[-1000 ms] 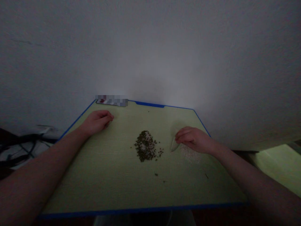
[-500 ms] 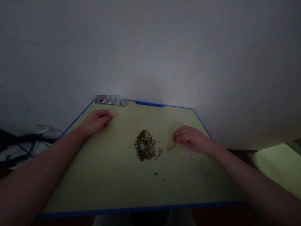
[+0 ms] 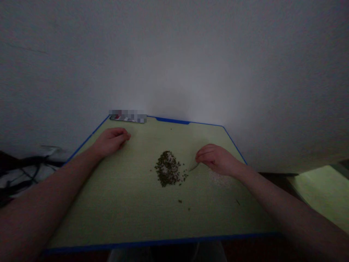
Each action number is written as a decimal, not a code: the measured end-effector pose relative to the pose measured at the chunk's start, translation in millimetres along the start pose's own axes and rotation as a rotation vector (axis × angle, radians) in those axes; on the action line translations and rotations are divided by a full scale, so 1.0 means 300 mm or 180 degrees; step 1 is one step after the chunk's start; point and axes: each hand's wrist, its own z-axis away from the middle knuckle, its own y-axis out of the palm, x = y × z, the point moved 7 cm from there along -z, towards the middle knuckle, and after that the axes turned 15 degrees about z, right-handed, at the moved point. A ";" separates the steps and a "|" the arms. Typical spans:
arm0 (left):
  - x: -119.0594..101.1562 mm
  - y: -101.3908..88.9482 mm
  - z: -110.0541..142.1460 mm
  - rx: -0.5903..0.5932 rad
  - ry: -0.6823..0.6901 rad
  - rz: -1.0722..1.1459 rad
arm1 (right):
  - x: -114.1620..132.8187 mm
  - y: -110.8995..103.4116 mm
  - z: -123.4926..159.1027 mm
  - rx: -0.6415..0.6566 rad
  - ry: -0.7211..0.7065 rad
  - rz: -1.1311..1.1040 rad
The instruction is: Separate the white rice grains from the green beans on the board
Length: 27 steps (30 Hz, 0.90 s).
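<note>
A heap of small green beans mixed with white grains (image 3: 167, 169) lies mid-table, a few strays on its right side. My right hand (image 3: 218, 159) pinches a thin, curved metal tool (image 3: 194, 167), whose tip points down-left at those strays; its exact kind is too dim to tell. Partly under that hand and wrist spreads a patch of white rice-like grains (image 3: 220, 179). My left hand (image 3: 111, 141) rests on the table at the left, fingers curled closed, with nothing visible in it.
The pale tabletop (image 3: 131, 211) has a blue edge and stands against a grey wall (image 3: 174, 65). A phone (image 3: 128, 118), partly pixelated, lies at the far left corner. Dark cables (image 3: 29, 171) are left of the table. Single dark bits (image 3: 180, 201) lie near the front.
My right hand has moved slightly left, bringing the tool's tip close to the stray beans beside the heap. My left hand stays in place.
</note>
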 end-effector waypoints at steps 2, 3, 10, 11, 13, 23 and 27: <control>0.004 0.001 -0.003 0.0020 0.0008 0.0018 | -0.002 0.010 -0.006 -0.0008 0.0042 0.0035; 0.004 0.003 -0.004 0.0039 0.0020 0.0011 | -0.002 0.013 -0.010 -0.0014 0.0057 0.0043; -0.002 -0.002 0.000 0.0012 0.0021 -0.0057 | 0.006 0.007 -0.014 -0.0041 0.0066 0.0026; -0.003 -0.002 0.001 0.0012 0.0029 -0.0046 | 0.007 0.005 -0.011 -0.0043 0.0061 0.0012; -0.004 0.001 0.002 0.0038 0.0023 0.0001 | 0.013 0.005 -0.007 -0.0036 0.0040 -0.0020; -0.010 0.005 0.006 0.0028 -0.0020 -0.0021 | 0.041 0.007 0.021 0.0015 -0.0035 -0.0081; -0.009 0.005 0.007 0.0057 0.0012 0.0010 | 0.026 0.000 0.036 -0.0002 -0.0036 -0.0108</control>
